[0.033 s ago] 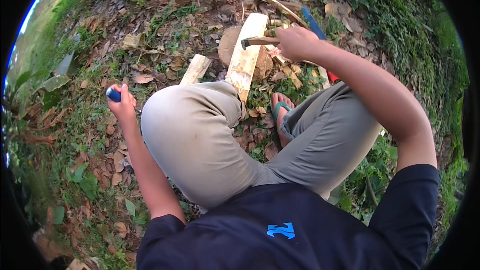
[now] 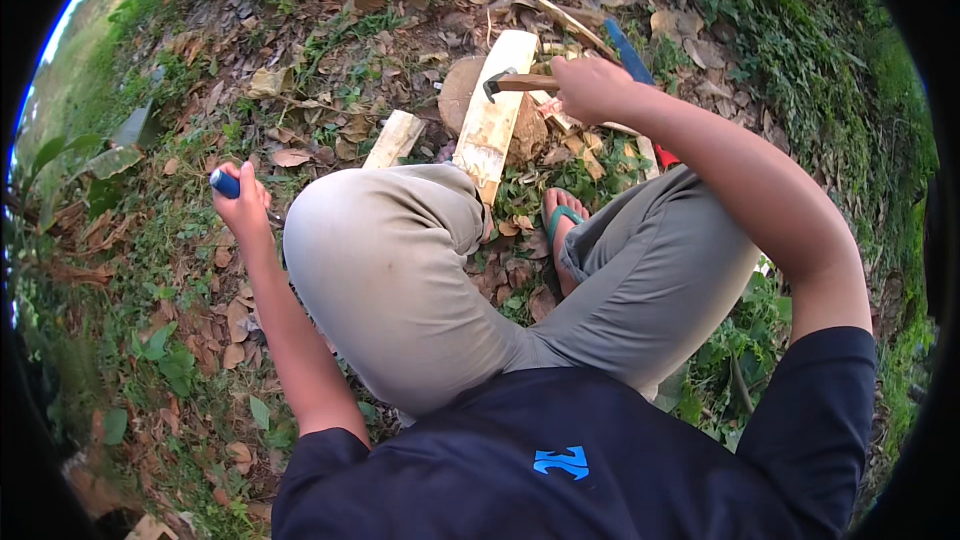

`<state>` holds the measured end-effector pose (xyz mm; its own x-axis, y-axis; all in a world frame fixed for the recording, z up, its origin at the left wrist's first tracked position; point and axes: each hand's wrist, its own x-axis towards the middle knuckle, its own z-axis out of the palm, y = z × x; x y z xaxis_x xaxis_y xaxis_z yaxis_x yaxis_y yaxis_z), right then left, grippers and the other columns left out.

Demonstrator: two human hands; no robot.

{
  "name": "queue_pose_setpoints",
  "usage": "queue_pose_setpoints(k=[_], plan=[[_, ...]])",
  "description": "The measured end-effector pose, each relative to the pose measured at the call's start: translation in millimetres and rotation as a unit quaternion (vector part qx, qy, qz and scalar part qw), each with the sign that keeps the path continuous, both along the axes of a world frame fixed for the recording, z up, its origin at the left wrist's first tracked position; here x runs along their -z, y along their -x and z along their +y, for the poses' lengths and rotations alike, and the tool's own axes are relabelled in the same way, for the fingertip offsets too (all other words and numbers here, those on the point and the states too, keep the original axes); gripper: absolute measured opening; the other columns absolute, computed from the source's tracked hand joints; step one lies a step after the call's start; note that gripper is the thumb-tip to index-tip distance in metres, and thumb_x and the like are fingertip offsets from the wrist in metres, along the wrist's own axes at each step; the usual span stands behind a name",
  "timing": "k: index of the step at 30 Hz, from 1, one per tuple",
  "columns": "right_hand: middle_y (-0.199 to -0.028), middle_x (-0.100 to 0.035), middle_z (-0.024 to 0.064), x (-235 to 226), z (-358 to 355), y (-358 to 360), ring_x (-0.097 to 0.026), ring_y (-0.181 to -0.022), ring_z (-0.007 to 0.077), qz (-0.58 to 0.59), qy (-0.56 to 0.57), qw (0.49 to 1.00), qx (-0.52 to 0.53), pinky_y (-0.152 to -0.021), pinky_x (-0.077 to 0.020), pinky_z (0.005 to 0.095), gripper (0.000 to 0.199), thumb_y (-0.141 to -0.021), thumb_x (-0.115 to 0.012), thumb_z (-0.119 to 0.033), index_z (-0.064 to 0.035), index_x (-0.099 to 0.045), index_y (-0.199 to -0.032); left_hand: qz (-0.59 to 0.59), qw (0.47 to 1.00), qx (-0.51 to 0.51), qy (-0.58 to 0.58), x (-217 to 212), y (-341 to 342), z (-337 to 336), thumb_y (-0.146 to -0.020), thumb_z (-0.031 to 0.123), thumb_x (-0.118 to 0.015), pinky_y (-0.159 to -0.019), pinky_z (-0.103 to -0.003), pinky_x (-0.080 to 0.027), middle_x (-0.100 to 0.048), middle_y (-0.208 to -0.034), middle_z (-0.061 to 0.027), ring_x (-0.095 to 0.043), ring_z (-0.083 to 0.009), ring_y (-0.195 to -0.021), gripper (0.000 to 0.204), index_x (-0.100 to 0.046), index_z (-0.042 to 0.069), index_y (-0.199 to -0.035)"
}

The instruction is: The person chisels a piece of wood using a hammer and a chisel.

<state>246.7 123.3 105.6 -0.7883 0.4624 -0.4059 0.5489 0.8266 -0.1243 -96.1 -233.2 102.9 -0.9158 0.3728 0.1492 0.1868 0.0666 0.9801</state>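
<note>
A hammer (image 2: 528,83) with a wooden handle and a dark head is in my right hand (image 2: 597,92), fingers closed round the grip. Its head overlaps a pale split plank (image 2: 497,120) in view; whether it touches the wood I cannot tell. The plank leans across a round log (image 2: 461,95), its near end by my left leg. Out to the left of my knee, my left hand (image 2: 243,202) is closed on a tool with a blue handle (image 2: 224,183). A bit of dark shaft shows beside the hand, but the tool's kind is unclear.
A shorter piece of split wood (image 2: 395,139) lies left of the log. Beyond my right hand are a long blue object (image 2: 628,52), narrow wood strips (image 2: 577,26) and chips. My foot in a green flip-flop (image 2: 563,215) is near the plank. Dry leaves and weeds cover the ground.
The hammer's head has turned slightly, so its curved dark end shows more. My left hand and the blue-handled tool have shifted very little.
</note>
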Motion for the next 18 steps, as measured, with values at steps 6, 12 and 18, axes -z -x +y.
queue_pose_setpoints(k=[6, 12, 18], plan=[[-0.122, -0.052, 0.0333, 118.7, -28.0, 19.0, -0.063, -0.105, 0.0487, 0.003, 0.006, 0.998, 0.062, -0.091, -0.0524, 0.0548, 0.05, -0.086, -0.06, 0.0, 0.0061, -0.041, -0.132, 0.041, 0.993, 0.047, -0.097, -80.5, -2.3, 62.4, -0.096, 0.005, -0.065, -0.044, -0.025, -0.032, -0.042, -0.064, 0.0038, -0.037, -0.0055, -0.048, 0.021, -0.046, 0.013, -0.093], [-0.122, -0.057, 0.0294, 134.0, -70.4, 41.2, -0.064, -0.111, 0.0447, 0.127, -0.05, 0.99, 0.047, -0.09, -0.0555, 0.0511, 0.049, -0.088, -0.064, -0.01, 0.0027, -0.046, -0.131, 0.194, 0.97, 0.101, -0.104, -193.9, 9.1, 86.0, -0.097, 0.009, -0.067, -0.045, -0.022, -0.035, -0.046, -0.066, 0.0041, -0.044, -0.004, -0.051, 0.017, -0.051, 0.013, -0.093], [-0.126, -0.059, 0.0254, 33.7, -34.1, 55.9, -0.062, -0.118, 0.0396, 0.069, -0.069, 0.988, 0.12, -0.101, -0.0511, 0.051, 0.058, -0.091, -0.073, -0.03, -0.0049, -0.05, -0.138, 0.235, 0.952, 0.171, -0.1, -209.5, 1.0, 148.2, -0.094, 0.013, -0.069, -0.046, -0.021, -0.041, -0.055, -0.071, 0.0034, -0.05, -0.0041, -0.054, 0.014, -0.055, 0.014, -0.095]])
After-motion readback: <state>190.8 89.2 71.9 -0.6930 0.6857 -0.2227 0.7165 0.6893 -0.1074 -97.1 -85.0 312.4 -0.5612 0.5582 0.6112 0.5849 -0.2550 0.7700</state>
